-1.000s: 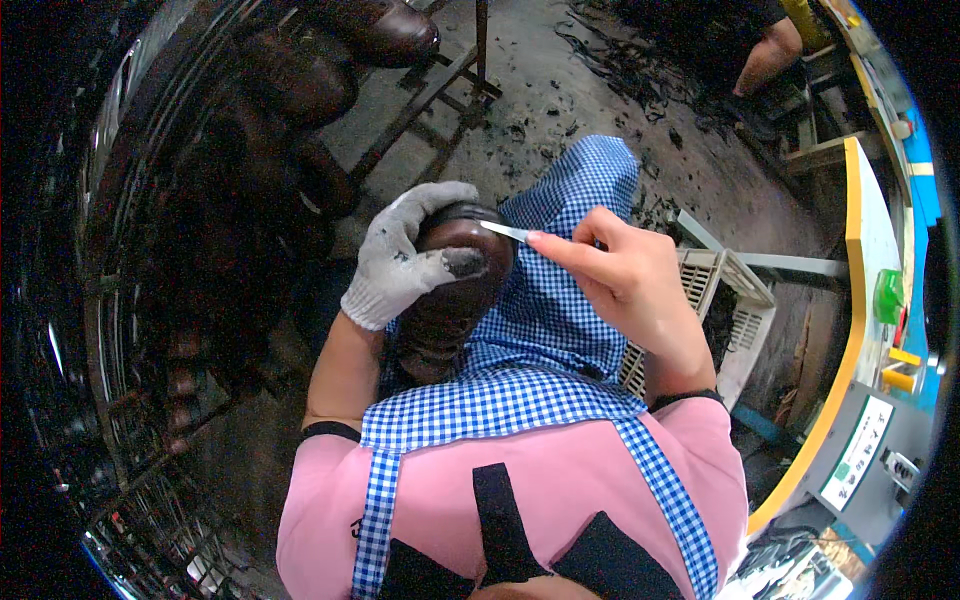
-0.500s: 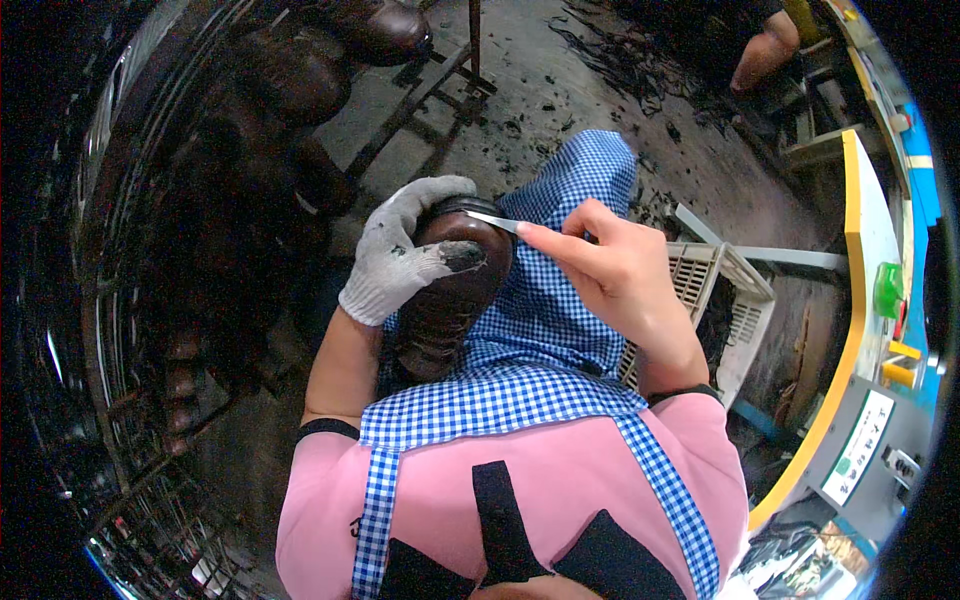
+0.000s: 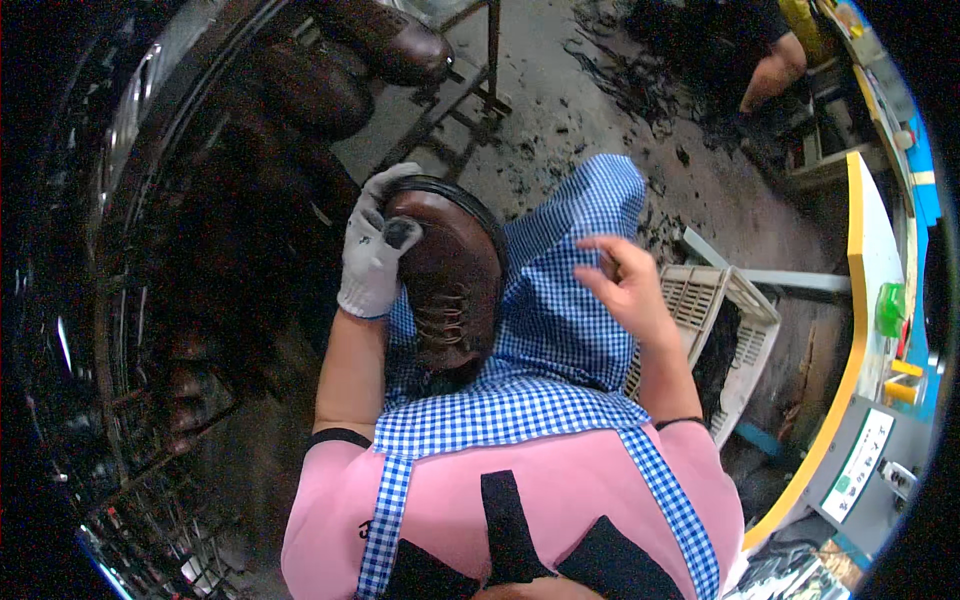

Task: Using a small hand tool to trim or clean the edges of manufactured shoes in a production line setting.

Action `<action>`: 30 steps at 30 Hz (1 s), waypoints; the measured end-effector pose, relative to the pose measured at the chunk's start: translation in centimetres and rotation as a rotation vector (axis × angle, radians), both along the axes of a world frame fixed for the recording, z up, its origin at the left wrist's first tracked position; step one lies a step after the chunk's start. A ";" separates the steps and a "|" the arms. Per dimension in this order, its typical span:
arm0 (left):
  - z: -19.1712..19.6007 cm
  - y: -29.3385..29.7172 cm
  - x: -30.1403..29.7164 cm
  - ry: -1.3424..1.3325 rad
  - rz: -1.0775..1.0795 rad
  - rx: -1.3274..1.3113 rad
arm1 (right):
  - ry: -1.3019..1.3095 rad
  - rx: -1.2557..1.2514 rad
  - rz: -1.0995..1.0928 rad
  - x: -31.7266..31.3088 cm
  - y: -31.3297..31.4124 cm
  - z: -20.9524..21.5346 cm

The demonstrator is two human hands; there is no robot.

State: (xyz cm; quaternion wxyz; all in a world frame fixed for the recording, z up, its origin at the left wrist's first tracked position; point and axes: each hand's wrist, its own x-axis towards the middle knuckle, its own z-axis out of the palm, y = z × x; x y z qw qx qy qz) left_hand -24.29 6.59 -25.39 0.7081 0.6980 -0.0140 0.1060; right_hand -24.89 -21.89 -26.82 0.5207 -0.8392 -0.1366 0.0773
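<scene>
My left hand (image 3: 375, 255), in a grey-white glove with dark stains, grips a dark brown lace-up shoe (image 3: 450, 265) by its toe end. The toe points away from me and the black sole edge (image 3: 468, 198) is turned up along the far right side. The shoe's heel end rests at my lap, on the blue-and-white checked apron (image 3: 560, 300). My bare right hand (image 3: 632, 290) hovers over the apron, to the right of the shoe and apart from it. Its index finger and thumb are slightly blurred and spread, and no tool shows in it.
Several brown shoes (image 3: 400, 50) stand on a dark rack at upper left. To my right are a cream plastic crate (image 3: 745, 350) and a yellow-edged table (image 3: 858, 250) with a green object (image 3: 890, 310). Dark scraps (image 3: 640, 75) litter the floor. Another person's limb (image 3: 775, 70) shows at upper right.
My right hand has drawn back from the shoe's toe; the small pale blade it held there no longer shows. The left hand has turned the shoe, baring more of its laces and sole edge.
</scene>
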 end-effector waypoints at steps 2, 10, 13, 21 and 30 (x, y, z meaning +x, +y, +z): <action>-3.2 1.0 -0.1 0.073 0.037 -0.284 | 0.112 -0.061 0.113 -0.6 -0.6 -1.8; -6.9 -0.5 1.0 0.488 0.199 -0.999 | 0.192 0.259 0.159 -3.7 -2.2 -4.2; -6.9 -1.6 1.2 0.506 0.282 -1.105 | 0.084 0.251 0.094 -3.3 -1.6 -3.6; -4.8 -3.4 -2.2 0.538 -0.280 -0.866 | 0.138 0.579 -0.607 1.6 1.0 -4.6; -7.5 -0.4 -2.0 0.268 -0.176 0.424 | 0.273 0.489 -0.196 5.5 6.5 -5.4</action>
